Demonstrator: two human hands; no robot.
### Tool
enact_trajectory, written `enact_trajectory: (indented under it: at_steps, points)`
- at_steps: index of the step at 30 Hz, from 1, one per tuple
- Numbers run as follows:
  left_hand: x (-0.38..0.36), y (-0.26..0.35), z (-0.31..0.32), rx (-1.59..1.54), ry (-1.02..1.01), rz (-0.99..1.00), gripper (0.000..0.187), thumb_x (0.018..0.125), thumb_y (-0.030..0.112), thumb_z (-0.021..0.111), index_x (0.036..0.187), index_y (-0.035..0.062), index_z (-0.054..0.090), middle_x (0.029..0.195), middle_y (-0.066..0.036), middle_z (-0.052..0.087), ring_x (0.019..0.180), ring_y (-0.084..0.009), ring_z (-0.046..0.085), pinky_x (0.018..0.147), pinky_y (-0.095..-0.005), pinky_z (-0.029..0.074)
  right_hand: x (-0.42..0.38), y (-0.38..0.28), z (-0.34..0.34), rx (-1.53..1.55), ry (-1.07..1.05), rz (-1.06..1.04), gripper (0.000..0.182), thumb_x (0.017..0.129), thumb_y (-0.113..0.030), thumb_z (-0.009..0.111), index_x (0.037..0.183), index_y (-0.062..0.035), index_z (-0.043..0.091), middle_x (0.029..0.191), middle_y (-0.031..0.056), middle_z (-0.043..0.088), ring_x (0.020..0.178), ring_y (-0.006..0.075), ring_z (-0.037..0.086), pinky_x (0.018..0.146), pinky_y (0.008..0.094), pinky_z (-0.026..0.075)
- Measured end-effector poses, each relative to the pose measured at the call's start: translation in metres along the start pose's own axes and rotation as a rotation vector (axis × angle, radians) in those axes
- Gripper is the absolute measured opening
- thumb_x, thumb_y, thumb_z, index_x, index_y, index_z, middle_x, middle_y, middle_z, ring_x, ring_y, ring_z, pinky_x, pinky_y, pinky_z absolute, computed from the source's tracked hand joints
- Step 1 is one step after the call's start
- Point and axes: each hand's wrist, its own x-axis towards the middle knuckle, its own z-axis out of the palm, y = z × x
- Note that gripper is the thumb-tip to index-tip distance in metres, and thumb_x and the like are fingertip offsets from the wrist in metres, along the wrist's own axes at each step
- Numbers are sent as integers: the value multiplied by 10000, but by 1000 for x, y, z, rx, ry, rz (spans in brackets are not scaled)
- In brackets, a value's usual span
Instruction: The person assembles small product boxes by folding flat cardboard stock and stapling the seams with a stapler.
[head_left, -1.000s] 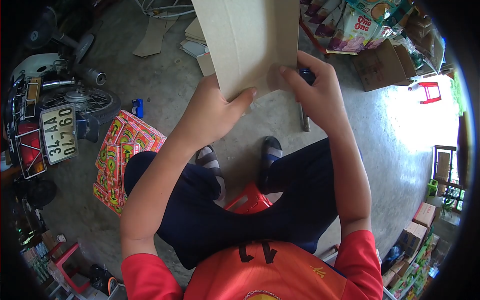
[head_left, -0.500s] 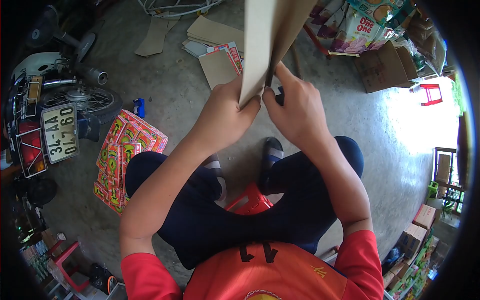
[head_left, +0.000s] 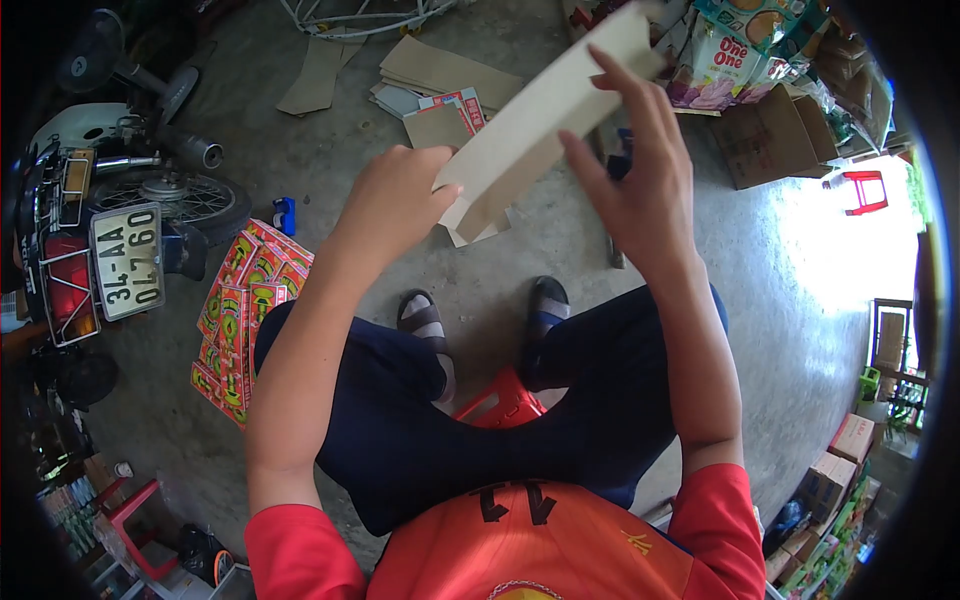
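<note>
A long, folded piece of pale cardboard (head_left: 540, 125) slants up to the right in front of me, its sides bent up like a trough. My left hand (head_left: 398, 200) grips its lower left end, thumb on the near corner. Beside its upper right part is my right hand (head_left: 640, 165), fingers spread and thumb apart, holding nothing. Whether a fingertip touches the cardboard cannot be made out. Beyond it on the floor lie flat cardboard sheets (head_left: 445, 75).
Red patterned packs (head_left: 235, 310) lie left of my knee, near a blue object (head_left: 284, 215) and a motorbike (head_left: 125, 250). A red stool (head_left: 500, 400) is beneath me. An open brown box (head_left: 770, 135) stands at the upper right.
The cardboard has tilted from nearly upright to a slant toward the upper right. My right hand has let go of its lower end, opened and moved up and right. My left hand moved left.
</note>
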Motion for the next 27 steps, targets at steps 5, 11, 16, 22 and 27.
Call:
enact_trajectory:
  at_steps: [5, 11, 16, 22, 27]
  points:
    - [-3, 6, -2, 10, 101, 178, 250, 915, 187, 745, 1112, 34, 735, 898, -239, 735, 875, -437, 716, 782, -479, 563, -17, -2, 18, -85, -291, -102, 415, 872, -253, 786, 1265, -160, 690, 1165, 87, 687, 833, 306, 728, 745, 426, 581]
    - [-5, 15, -8, -294, 276, 286, 340, 834, 66, 835, 1162, 85, 748, 1038, -127, 793, 995, -300, 774, 893, -412, 593, -15, 8, 22, 79, -434, -43, 194, 894, -221, 759, 1010, -69, 729, 934, 123, 689, 792, 354, 681, 700, 448, 542]
    - [12, -4, -18, -129, 838, 413, 719, 779, 197, 913, 1409, 65, 592, 1344, -144, 688, 1235, -272, 664, 1044, -381, 511, -4, 13, 15, 484, -305, 244, 326, 955, -295, 762, 1097, -2, 757, 883, 71, 719, 702, 186, 638, 667, 349, 503]
    - [-1, 12, -16, -1180, 191, 137, 550, 1016, 354, 719, 1425, 17, 572, 1269, -86, 690, 1198, -151, 636, 1037, -315, 482, 8, 2, -4, 600, -277, 514, 412, 977, -393, 747, 1190, -41, 775, 784, -19, 675, 656, 43, 518, 609, 219, 422]
    - [1, 30, 6, -1170, 160, 35, 446, 1065, 347, 643, 1349, 3, 627, 1212, -63, 711, 1078, -111, 649, 951, -289, 507, 1, 1, 8, 513, -107, 469, 382, 989, -329, 724, 1211, -20, 758, 814, 10, 714, 699, 52, 574, 641, 247, 466]
